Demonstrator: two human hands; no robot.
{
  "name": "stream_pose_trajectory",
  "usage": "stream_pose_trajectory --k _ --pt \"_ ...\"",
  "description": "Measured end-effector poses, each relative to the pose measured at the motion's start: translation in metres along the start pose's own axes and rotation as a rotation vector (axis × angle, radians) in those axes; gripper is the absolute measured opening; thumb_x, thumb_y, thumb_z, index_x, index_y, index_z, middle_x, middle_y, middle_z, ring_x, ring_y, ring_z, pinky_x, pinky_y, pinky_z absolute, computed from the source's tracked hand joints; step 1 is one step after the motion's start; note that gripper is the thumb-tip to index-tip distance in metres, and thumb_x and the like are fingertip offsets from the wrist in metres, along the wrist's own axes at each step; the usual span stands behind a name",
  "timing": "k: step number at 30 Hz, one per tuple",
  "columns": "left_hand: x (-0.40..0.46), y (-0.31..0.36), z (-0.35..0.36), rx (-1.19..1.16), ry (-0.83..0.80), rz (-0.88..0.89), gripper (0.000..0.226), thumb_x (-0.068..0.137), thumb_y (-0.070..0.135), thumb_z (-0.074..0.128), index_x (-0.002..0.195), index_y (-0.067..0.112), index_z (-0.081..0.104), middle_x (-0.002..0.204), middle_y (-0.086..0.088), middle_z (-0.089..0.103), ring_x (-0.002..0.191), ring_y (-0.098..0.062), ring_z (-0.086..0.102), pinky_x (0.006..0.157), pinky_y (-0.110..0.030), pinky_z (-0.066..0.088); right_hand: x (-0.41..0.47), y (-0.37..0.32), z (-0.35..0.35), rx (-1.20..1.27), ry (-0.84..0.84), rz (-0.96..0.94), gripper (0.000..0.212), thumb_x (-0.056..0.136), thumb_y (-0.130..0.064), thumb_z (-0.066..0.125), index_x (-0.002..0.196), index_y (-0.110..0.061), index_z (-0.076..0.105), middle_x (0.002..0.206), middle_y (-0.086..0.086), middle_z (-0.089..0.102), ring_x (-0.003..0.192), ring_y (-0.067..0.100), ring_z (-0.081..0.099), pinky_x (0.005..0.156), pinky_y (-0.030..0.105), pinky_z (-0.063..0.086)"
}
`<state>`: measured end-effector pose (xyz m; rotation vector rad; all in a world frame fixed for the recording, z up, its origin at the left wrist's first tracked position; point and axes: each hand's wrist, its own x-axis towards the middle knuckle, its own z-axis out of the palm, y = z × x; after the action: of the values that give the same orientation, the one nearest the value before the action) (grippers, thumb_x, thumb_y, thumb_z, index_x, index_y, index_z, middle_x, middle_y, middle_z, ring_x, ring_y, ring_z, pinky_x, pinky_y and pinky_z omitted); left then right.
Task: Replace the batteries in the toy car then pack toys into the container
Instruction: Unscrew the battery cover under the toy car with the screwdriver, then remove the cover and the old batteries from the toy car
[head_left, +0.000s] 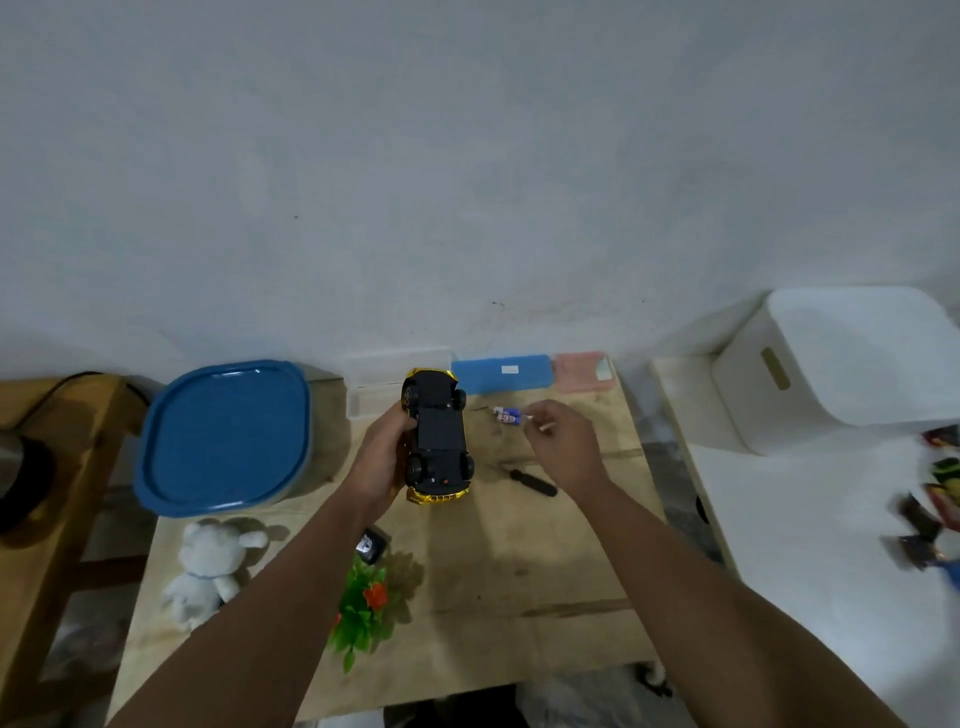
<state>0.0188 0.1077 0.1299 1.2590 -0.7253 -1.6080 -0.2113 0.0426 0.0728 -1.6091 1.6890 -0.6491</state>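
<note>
While left hand (382, 457) fingers wrap one upturned yellow toy car (439, 441) over wooden table (519, 571), right hand (563, 441) fingers pinch one of two blue-white batteries (506, 415). Car: black underside up, four black wheels. One blue-lidded container (226, 436), one black screwdriver (532, 482), one white plush bear (208, 571).

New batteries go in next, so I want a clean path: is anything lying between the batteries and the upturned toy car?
Nothing visible does. The batteries, at the right hand, sit just right of the toy car over bare table; the screwdriver lies nearer, off that line.
</note>
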Motion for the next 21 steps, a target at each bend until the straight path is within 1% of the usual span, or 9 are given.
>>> stream_pose_trajectory --k 3,4,6,8,10,12,14,17,21 --pt "-0.007 0.010 0.005 0.028 -0.008 -0.008 0.044 0.105 0.025 0.039 0.100 0.034 0.082 0.093 -0.003 0.075 0.083 -0.022 0.072 0.071 -0.033 0.061 0.003 -0.060 -0.025 0.141 -0.080 -0.190 0.015 0.093 -0.011 0.068 0.103 -0.018 0.075 0.099 -0.009 0.071 0.084 -0.008 0.063 0.077 0.012 0.049" --pt "-0.009 0.013 0.006 0.035 -0.006 -0.006 0.039 0.102 0.029 0.043 0.100 0.034 0.081 0.093 -0.003 0.074 0.083 -0.022 0.072 0.072 -0.033 0.060 0.002 -0.077 -0.031 0.140 -0.132 -0.249 0.015 0.093 -0.012 0.068 0.102 -0.020 0.076 0.099 -0.010 0.071 0.082 -0.008 0.062 0.077 0.012 0.049" --pt "-0.014 0.018 0.008 0.036 0.004 0.001 0.031 0.091 0.037 0.051 0.103 0.033 0.080 0.097 -0.007 0.074 0.087 -0.025 0.072 0.076 -0.036 0.059 0.000 -0.102 -0.037 0.100 -0.246 -0.307 0.015 0.093 -0.017 0.069 0.105 -0.024 0.076 0.100 -0.009 0.069 0.078 -0.003 0.062 0.076 0.021 0.054" --pt "-0.018 0.019 0.010 0.021 0.003 0.007 0.034 0.086 0.039 0.054 0.106 0.031 0.079 0.103 -0.009 0.074 0.092 -0.027 0.073 0.080 -0.039 0.059 0.000 -0.114 -0.039 -0.020 -0.333 -0.345 0.019 0.093 -0.024 0.071 0.111 -0.024 0.076 0.102 -0.006 0.067 0.085 0.002 0.061 0.078 0.024 0.052" --pt "-0.022 0.020 0.014 -0.007 -0.001 0.007 0.035 0.084 0.038 0.054 0.105 0.030 0.081 0.101 -0.008 0.076 0.089 -0.024 0.074 0.075 -0.037 0.062 -0.002 -0.116 -0.039 -0.147 -0.388 -0.364 0.023 0.093 -0.031 0.071 0.115 -0.025 0.076 0.102 -0.007 0.065 0.092 0.005 0.057 0.079 0.021 0.044" --pt "-0.029 0.022 0.019 -0.029 0.000 0.003 0.036 0.084 0.039 0.053 0.104 0.029 0.082 0.098 -0.007 0.077 0.085 -0.023 0.076 0.068 -0.033 0.062 -0.006 -0.115 -0.040 -0.163 -0.397 -0.367 0.025 0.092 -0.033 0.072 0.115 -0.026 0.076 0.099 -0.012 0.062 0.089 0.000 0.055 0.077 0.017 0.039" --pt "-0.032 0.023 0.019 -0.018 0.002 0.001 0.037 0.085 0.042 0.053 0.106 0.030 0.082 0.101 -0.008 0.076 0.088 -0.024 0.075 0.072 -0.034 0.062 -0.008 -0.116 -0.040 -0.148 -0.388 -0.369 0.023 0.091 -0.032 0.073 0.112 -0.026 0.078 0.095 -0.017 0.060 0.085 -0.005 0.054 0.073 0.013 0.037" --pt "-0.035 0.023 0.016 -0.018 0.013 0.008 0.037 0.083 0.043 0.055 0.106 0.030 0.082 0.104 -0.011 0.074 0.090 -0.027 0.073 0.079 -0.038 0.058 -0.010 -0.120 -0.039 -0.131 -0.397 -0.355 0.017 0.091 -0.031 0.074 0.106 -0.026 0.079 0.094 -0.017 0.063 0.084 -0.005 0.055 0.072 0.014 0.038" --pt "-0.035 0.021 0.014 -0.020 0.002 0.006 0.035 0.079 0.042 0.058 0.098 0.028 0.083 0.099 -0.011 0.075 0.084 -0.024 0.074 0.071 -0.032 0.060 -0.012 -0.122 -0.036 -0.040 -0.404 -0.307 0.008 0.090 -0.028 0.074 0.094 -0.025 0.079 0.094 -0.015 0.071 0.091 -0.001 0.062 0.081 0.022 0.046"
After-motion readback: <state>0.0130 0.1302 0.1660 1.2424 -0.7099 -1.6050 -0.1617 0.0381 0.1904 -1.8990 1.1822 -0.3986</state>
